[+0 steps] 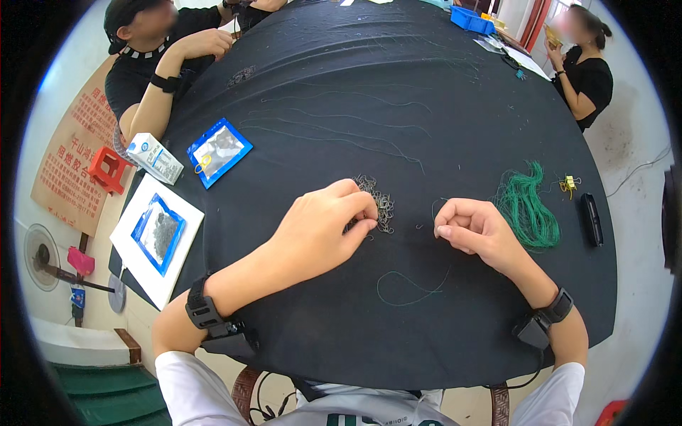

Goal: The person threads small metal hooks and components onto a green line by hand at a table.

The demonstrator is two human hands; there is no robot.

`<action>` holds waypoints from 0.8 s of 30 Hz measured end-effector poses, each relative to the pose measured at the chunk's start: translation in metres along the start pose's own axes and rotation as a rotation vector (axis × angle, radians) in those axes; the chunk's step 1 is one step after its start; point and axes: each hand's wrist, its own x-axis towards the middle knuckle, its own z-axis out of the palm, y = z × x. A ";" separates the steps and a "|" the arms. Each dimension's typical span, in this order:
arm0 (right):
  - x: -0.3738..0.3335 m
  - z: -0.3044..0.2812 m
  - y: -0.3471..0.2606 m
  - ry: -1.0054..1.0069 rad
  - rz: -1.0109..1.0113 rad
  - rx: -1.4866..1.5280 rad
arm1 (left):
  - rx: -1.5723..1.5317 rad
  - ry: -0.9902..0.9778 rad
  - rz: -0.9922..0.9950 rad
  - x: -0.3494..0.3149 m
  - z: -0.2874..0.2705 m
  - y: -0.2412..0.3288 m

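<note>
A small heap of dark metal fish hooks point(384, 207) lies on the black cloth in front of me. My left hand point(320, 220) is at the heap's left side, thumb and forefinger drawn together over its edge; whatever sits between the tips is too small to make out. To the right, my right hand point(474, 228) is closed, with a thin green fishing line at its fingertips. A slack curl of green line point(403, 304) lies on the cloth below that hand. One loose hook point(419, 226) rests between the hands. Beyond my right hand is a green skein of line point(529, 209).
Right of the skein are yellow clips point(568, 184) and a black case point(591, 220). At left, a blue-edged pouch point(162, 234) lies on a white board point(186, 213), near a carton point(155, 157) and another pouch point(219, 152). Cut lines point(341, 128) stretch ahead. Two people are across the table.
</note>
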 end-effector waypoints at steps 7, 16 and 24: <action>0.002 0.000 0.001 -0.021 -0.030 0.015 | 0.004 -0.101 -0.021 -0.002 -0.009 -0.002; 0.002 0.000 -0.001 -0.032 -0.014 0.020 | 0.050 -0.175 0.039 -0.003 -0.005 -0.002; 0.000 -0.002 -0.002 -0.031 -0.019 0.020 | 0.190 -0.166 0.190 -0.003 -0.005 0.004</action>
